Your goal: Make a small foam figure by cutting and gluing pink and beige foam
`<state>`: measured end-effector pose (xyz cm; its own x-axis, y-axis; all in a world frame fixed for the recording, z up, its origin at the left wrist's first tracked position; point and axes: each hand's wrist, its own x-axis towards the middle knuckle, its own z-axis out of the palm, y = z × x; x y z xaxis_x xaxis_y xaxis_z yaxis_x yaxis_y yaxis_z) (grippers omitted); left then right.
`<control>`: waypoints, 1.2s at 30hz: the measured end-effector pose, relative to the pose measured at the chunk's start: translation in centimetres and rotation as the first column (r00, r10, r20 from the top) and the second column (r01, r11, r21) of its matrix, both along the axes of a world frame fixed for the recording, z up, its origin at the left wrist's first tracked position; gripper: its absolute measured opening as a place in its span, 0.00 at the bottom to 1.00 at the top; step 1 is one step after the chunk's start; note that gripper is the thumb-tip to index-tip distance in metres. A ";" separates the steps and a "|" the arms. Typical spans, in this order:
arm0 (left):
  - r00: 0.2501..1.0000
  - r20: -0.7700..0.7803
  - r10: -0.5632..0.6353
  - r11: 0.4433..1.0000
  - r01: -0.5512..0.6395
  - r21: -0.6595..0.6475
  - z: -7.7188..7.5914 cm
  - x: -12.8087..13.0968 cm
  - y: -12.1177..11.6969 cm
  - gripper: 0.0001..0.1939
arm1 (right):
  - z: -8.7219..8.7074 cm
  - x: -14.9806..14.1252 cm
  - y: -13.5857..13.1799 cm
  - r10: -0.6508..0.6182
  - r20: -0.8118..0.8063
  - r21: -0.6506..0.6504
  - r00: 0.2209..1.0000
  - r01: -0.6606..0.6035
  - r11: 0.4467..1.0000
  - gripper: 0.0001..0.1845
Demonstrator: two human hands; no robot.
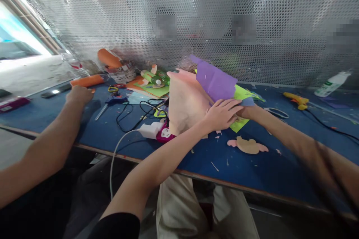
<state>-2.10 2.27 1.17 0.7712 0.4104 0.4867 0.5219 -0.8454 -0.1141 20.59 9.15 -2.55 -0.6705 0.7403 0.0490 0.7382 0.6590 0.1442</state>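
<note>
My left hand (224, 114) lies over the lower edge of some coloured sheets, fingers stretched out and slightly spread. A purple sheet (215, 80) stands tilted up above it, and a peach sheet (186, 102) leans to its left. Yellow-green sheets (240, 125) show below and behind. Close by on the right, my right hand (246, 112) is at the same sheets; its fingers are hidden behind my left hand and the paper. A beige and pink paper cutout (248, 145) lies flat on the blue table in front of both hands.
A co-worker's hand (80, 96) touches an orange roll (88, 80) at the left. White scissors (276, 112), a yellow glue gun (297, 99) and a white bottle (333, 84) lie or stand rightward. A white plug (150, 130) with a cable is left of my forearm. A perforated metal panel (126, 18) closes the back.
</note>
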 end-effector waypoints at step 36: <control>0.900 0.198 0.388 0.921 -0.371 -0.118 0.9 0.0 -0.6 0.36 | 7.0 2.7 0.8 -0.141 -0.610 0.223 0.780 0.341 0.913 0.25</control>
<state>-2.10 1.68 2.07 0.4305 0.6935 0.5777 0.8097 -0.5796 0.0923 23.32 9.91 4.43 -0.2447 0.7522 0.6118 0.8757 0.4423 -0.1935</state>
